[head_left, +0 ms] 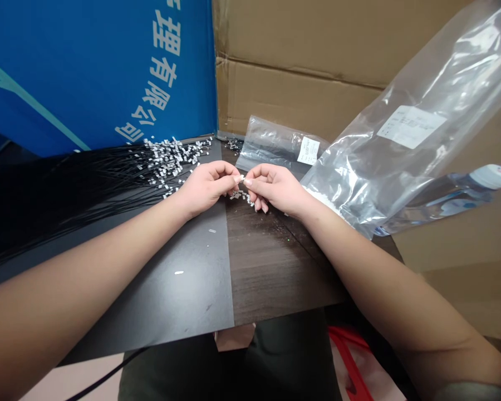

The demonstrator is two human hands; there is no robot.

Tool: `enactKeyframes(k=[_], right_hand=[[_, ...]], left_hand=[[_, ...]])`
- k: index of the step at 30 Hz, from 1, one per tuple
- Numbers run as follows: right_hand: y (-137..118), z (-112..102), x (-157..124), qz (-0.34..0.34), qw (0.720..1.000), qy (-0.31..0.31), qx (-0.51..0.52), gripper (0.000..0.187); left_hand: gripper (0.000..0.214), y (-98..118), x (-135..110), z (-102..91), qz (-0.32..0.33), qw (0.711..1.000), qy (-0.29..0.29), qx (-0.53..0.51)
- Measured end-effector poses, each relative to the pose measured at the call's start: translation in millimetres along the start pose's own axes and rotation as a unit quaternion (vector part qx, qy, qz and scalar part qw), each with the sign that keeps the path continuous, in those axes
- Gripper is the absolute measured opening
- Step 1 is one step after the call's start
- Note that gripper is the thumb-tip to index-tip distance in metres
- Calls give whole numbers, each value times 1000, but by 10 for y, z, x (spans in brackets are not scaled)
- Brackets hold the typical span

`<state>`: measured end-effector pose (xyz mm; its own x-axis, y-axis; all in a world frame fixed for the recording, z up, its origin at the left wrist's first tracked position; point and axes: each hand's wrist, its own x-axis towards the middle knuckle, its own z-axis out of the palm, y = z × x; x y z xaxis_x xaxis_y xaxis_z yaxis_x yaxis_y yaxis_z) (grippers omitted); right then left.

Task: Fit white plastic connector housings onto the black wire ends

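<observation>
My left hand (206,186) and my right hand (275,189) meet at the fingertips over the table, pinching a small white connector (241,179) between them. Just below the fingertips lies a small scatter of similar white pieces (240,196). To the left of my left hand, a dense spread of thin black cables (75,195) fans out across a grey sheet (171,267). Their far ends merge into a mass of small white connectors (171,161). Whether a cable runs into the held piece is hidden by my fingers.
A dark wood-grain table (271,250) runs under my forearms. A small bagged item (271,146) and a large labelled clear plastic bag (409,122) lie at the back right. Behind stand a blue printed board (96,72) and cardboard (296,67).
</observation>
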<state>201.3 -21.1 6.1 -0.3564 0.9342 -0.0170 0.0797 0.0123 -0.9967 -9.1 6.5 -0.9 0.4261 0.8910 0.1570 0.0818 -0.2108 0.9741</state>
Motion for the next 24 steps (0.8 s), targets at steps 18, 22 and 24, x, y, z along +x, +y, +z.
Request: enactKeyframes(k=[18, 22, 24], right_hand=[[7, -24, 6, -5, 999, -2, 33, 22], [-30, -11, -2, 15, 999, 0, 34, 15], [-48, -6, -8, 26, 999, -5, 29, 13]], left_hand=[[27, 25, -3, 9, -1, 1000, 3, -15], [26, 26, -7, 7, 1, 1000, 6, -15], [25, 29, -10, 9, -1, 1000, 8, -17]])
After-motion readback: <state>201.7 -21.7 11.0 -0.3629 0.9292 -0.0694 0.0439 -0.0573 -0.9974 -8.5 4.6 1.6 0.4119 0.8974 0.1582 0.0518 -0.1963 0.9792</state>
